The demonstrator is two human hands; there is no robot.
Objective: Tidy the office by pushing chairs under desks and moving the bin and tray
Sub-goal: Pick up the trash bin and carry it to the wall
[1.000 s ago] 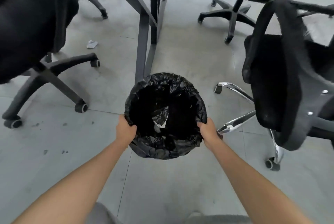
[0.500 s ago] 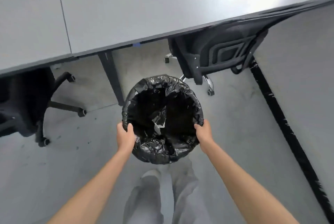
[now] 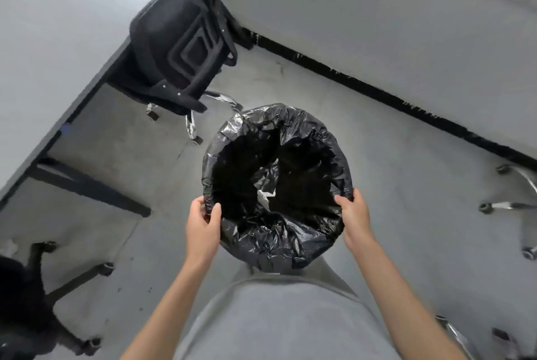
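Observation:
The round bin (image 3: 276, 237), lined with a crinkled black bag, hangs in front of my body above the grey floor. My left hand (image 3: 202, 229) grips its left rim, thumb hooked over the edge. My right hand (image 3: 353, 218) grips the right rim. A scrap of white paper lies inside the bin. A black office chair (image 3: 180, 48) stands tucked against the grey desk (image 3: 58, 40) at upper left. No tray is in view.
A black desk leg (image 3: 87, 188) slants across the floor at left. Another black chair base (image 3: 58, 295) sits at lower left. Chrome chair legs with castors (image 3: 508, 205) reach in from the right. A wall with a black skirting strip (image 3: 406, 98) runs across the upper right.
I have stood up and turned to the right with the bin held in both hands. The desk and tucked chair have swung to the upper left, and the wall has come into view.

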